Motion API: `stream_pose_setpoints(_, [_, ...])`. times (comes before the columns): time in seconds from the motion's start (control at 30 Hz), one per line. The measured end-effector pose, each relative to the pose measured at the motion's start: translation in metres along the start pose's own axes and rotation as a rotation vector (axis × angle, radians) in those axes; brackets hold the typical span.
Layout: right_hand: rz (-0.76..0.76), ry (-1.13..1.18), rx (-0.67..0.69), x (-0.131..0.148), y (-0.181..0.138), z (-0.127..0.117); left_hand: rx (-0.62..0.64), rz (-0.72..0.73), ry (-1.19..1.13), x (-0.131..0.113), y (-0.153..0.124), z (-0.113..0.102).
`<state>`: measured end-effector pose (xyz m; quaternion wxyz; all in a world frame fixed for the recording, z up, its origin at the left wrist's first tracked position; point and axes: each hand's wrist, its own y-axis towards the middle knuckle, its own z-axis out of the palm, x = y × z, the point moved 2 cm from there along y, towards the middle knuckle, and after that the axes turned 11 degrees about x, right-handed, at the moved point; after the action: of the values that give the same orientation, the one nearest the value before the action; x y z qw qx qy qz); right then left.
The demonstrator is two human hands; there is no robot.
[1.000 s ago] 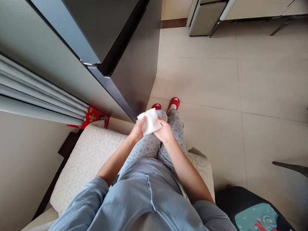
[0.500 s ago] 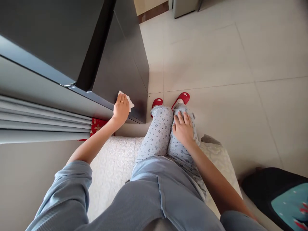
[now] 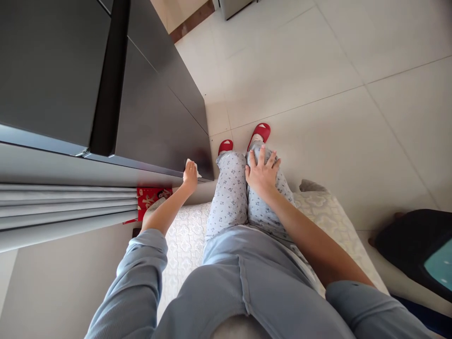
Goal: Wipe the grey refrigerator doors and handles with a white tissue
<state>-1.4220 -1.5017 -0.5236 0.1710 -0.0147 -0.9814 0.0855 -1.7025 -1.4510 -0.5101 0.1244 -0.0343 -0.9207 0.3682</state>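
Observation:
My left hand [image 3: 190,176] is closed on a white tissue [image 3: 198,173], whose edge pokes out past the fingers. It presses the tissue against the lower part of a dark grey refrigerator door [image 3: 151,108], close to the bottom corner. With fingers spread, my right hand [image 3: 263,176] lies flat on the right knee of my patterned pajama trousers [image 3: 231,188]. Nothing is in that hand. A long black recessed handle strip [image 3: 110,80] runs between the door panels.
I sit on a cream quilted seat [image 3: 187,235]. Red slippers [image 3: 260,134] are on my feet on the tiled floor [image 3: 318,127]. Left stand a grey curtain [image 3: 67,207] and a red printed bag or box [image 3: 150,197]. A black chair-like object [image 3: 413,245] is at right.
My left hand has moved down the door with the tissue toward its bottom corner. My right hand stays on the knee, its fingers spread wider. The camera view has shifted and turned.

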Motion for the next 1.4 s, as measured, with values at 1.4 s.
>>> stream_pose_setpoints(1.4, [-0.004, -0.151, 0.022, -0.001, -0.002, -0.003, -0.146, -0.046, 0.223, 0.020, 0.030, -0.054])
